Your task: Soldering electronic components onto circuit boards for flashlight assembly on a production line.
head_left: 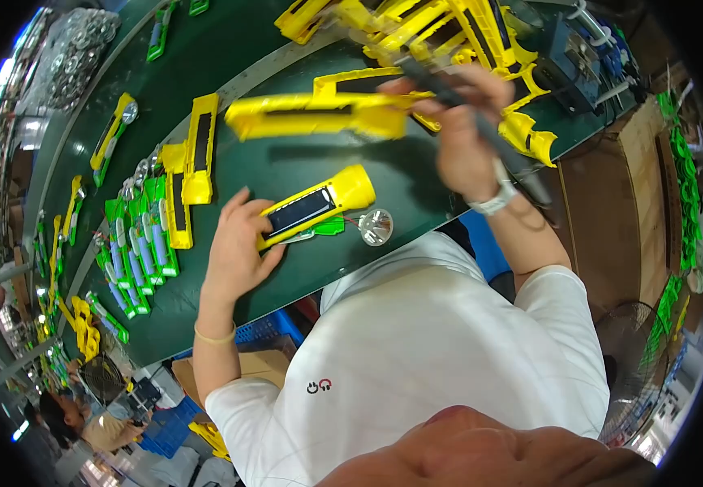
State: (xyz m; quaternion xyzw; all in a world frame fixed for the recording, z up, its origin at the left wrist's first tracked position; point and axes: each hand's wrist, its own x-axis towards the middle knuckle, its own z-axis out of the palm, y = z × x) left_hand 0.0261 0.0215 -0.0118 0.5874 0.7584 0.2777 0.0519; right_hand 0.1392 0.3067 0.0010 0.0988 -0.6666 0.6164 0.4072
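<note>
My left hand [241, 240] is closed around the left end of a yellow flashlight housing [354, 187] with a dark panel on its upper face. Beneath the housing a green strip [329, 226] shows, and a round silver reflector [376, 227] lies beside it on a thin red wire. Over the table my right hand [466, 122], smeared by motion, grips a dark rod-shaped tool [504, 146], which slants across the palm. A blurred yellow casing half [311, 116] reaches left from those fingertips and seems pinched there. The tool's exact kind is too blurred to tell.
Yellow casing halves [481, 32] are heaped at the far right, near a blue device [572, 65] with a wire spool. To the left stand two more yellow casings [200, 146] and several green holders with batteries [142, 252]. A curved metal rail [258, 73] crosses the green table.
</note>
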